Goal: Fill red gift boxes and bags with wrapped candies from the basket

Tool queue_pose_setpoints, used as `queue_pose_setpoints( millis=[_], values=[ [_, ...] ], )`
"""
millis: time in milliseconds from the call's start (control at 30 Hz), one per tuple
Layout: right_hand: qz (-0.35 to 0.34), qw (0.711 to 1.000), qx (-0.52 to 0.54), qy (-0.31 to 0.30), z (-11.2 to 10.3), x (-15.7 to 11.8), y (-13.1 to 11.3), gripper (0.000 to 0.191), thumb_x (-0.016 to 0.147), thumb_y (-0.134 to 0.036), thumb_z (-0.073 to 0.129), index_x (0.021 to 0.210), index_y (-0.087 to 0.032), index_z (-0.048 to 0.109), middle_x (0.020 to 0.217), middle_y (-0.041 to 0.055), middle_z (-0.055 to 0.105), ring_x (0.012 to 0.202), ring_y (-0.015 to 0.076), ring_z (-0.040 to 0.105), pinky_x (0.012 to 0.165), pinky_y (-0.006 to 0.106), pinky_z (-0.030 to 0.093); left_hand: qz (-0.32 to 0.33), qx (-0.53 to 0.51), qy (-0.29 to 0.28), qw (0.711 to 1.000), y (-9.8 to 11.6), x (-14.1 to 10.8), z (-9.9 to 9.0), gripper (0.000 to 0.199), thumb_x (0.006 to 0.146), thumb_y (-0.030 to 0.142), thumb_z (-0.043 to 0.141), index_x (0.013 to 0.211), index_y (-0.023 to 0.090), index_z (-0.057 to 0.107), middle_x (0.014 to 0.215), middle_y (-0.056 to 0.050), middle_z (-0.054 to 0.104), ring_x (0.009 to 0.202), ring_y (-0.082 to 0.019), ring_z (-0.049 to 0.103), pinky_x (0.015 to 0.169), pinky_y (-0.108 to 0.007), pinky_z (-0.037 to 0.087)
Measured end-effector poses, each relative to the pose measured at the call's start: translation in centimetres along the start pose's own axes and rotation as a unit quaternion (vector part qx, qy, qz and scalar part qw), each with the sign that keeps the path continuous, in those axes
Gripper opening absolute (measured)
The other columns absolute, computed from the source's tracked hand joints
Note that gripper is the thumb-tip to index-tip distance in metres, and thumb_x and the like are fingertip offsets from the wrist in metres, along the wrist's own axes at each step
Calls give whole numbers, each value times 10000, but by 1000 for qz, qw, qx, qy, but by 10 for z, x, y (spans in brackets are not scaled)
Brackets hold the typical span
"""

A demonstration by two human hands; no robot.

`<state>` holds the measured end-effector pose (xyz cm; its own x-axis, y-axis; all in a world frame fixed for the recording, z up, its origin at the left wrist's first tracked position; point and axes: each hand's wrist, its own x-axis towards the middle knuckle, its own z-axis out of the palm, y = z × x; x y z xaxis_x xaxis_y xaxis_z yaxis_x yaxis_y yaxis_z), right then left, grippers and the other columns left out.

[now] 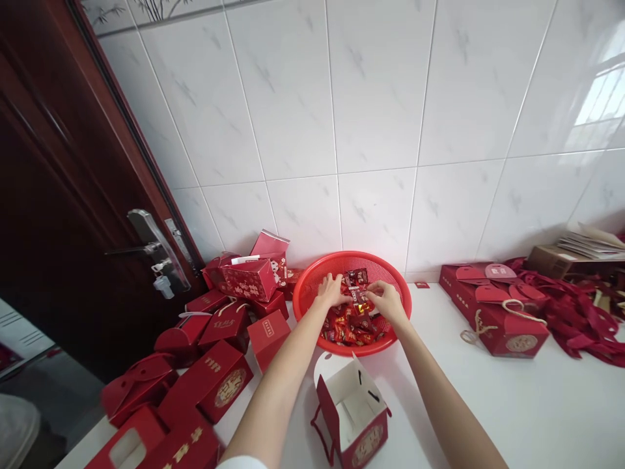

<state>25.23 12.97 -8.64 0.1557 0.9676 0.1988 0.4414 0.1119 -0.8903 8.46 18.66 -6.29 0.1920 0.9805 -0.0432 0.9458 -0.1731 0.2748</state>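
Both of my hands are inside a round red plastic basket (401,286) that holds red-wrapped candies (344,329). My left hand (332,290) lies on the left part of the pile, fingers apart, some tips hidden among the wrappers. On the right side, my right hand (387,299) pinches the edge of a red candy packet (359,296) with thumb and fingertips. Between my forearms, in front of the basket, stands an open red gift box (364,436), its white inside bare and a red cord handle at its left.
Several closed red gift boxes (208,384) crowd the left side of the white table (561,417). Farther right are another red box (493,309) with rope handles, dark red ribbon (571,312) and a cardboard box (551,260). A tiled wall (375,130) rises behind.
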Motion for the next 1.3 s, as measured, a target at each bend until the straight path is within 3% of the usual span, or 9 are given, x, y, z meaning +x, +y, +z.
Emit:
queue_pose_setpoints(
  millis=[67,133,267,333,500,700,867,1067,1300],
  values=[
    [-5,1000,16,2,1,1,2,83,777,-261,573,823,-216,625,907,73,738,885,242,713,790,375,591,11,4,-13,1000,5,5,1,945,618,370,884,1439,228,440,1534,-222,406,1431,-427,374,1092,-481,398],
    [-6,1000,29,0,2,2,3,79,770,-259,577,816,-214,622,875,71,738,861,240,716,783,371,593,11,7,-22,1000,6,11,3,931,575,332,894,1404,216,487,1474,-228,479,1386,-438,432,1067,-489,421],
    [-1,998,55,0,2,3,4,107,756,-267,590,830,-202,632,875,79,737,865,243,712,775,369,593,9,-10,-47,999,-1,18,6,432,610,254,823,1020,183,707,1181,-185,692,1155,-400,632,958,-443,495],
    [1,998,68,0,1,2,4,125,755,-275,590,843,-200,637,902,85,737,878,246,710,749,362,596,17,-35,-60,997,-6,19,8,218,603,228,796,805,200,718,1009,-122,740,1057,-361,675,900,-404,518],
    [11,996,94,-2,0,0,3,165,772,-282,549,896,-205,625,945,96,727,896,252,709,612,323,591,61,-151,-89,983,-13,21,8,89,617,217,727,705,211,716,729,0,717,847,-252,697,783,-323,545],
    [25,993,117,-11,2,2,3,188,741,-275,616,910,-193,608,903,75,700,870,230,698,639,307,574,127,-299,-51,945,-1,18,0,290,771,215,538,968,171,747,983,-35,753,1003,-205,662,933,-293,502],
    [29,988,148,-46,2,1,-3,214,788,-322,646,949,-193,590,813,25,671,780,193,686,584,268,539,163,-365,-53,915,7,15,-5,238,799,356,582,837,161,712,919,-46,721,1001,-229,636,929,-314,484],
    [19,977,196,-87,-2,-2,-9,299,789,-360,701,1009,-185,597,824,22,695,752,183,696,568,251,505,184,-420,-59,887,8,11,-5,458,696,615,717,714,172,601,765,-12,616,815,-183,587,772,-281,468],
    [8,960,274,-63,-4,-3,-4,239,711,-268,744,921,-179,673,753,10,702,669,159,657,613,283,537,189,-445,-67,873,10,9,-2,539,671,687,727,698,163,603,711,13,558,749,-162,528,708,-279,419]
  ],
)
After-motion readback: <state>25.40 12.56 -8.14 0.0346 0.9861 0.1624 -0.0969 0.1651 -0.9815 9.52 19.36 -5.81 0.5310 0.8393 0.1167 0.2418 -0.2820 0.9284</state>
